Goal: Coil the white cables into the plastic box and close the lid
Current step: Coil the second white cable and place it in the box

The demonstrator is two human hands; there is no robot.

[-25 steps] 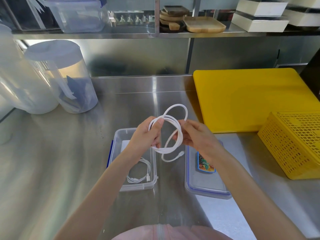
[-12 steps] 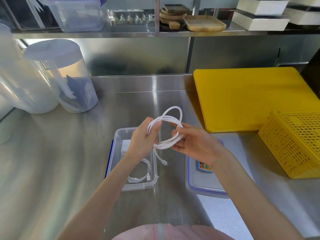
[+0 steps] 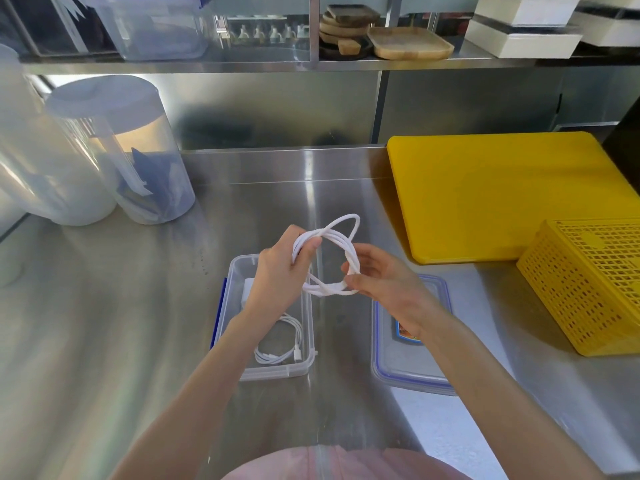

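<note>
A thick white cable (image 3: pixel 341 237) is wound into a loose ring that I hold in the air above the steel counter. My left hand (image 3: pixel 280 271) pinches the ring's left side and my right hand (image 3: pixel 384 289) grips its lower right. Below my left hand stands the open clear plastic box (image 3: pixel 308 344) with blue clips. A thinner coiled white cable (image 3: pixel 282 349) lies in it beside a white charger block (image 3: pixel 248 287). The clear lid (image 3: pixel 408 365) with a blue seal and a sticker lies flat to the right of the box.
A yellow cutting board (image 3: pixel 491 195) lies at the back right, with a yellow perforated basket (image 3: pixel 588 285) in front of it. Two tall clear canisters (image 3: pixel 128 150) stand at the back left. A shelf above holds wooden trays (image 3: pixel 408 43) and containers.
The dangling cable end has been drawn up into the coil. The ring is now tighter and rounder, and my right hand has shifted to its lower right side.
</note>
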